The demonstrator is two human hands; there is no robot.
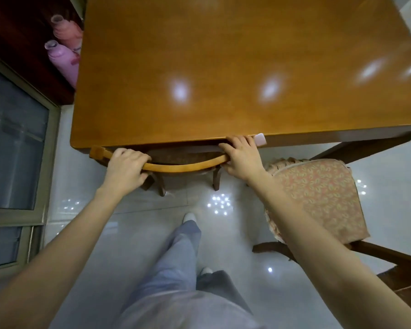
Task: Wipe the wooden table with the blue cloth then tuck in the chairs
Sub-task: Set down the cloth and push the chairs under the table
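Your left hand [126, 166] and right hand [241, 157] grip the chair's top rail [185, 166], lying crosswise; the counter [223, 67] is at twelve o'clock.

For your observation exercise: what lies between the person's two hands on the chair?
In the head view, only the bare curved top rail spans from left hand to right hand.

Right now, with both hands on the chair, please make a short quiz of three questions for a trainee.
1. True or false: both hands grip the curved chair back.
2. The cushioned chair is: A) tucked in; B) standing out from the wooden table.
3. What stands left of the table?

Key
1. True: left hand, right hand.
2. B.
3. Two pink vases.
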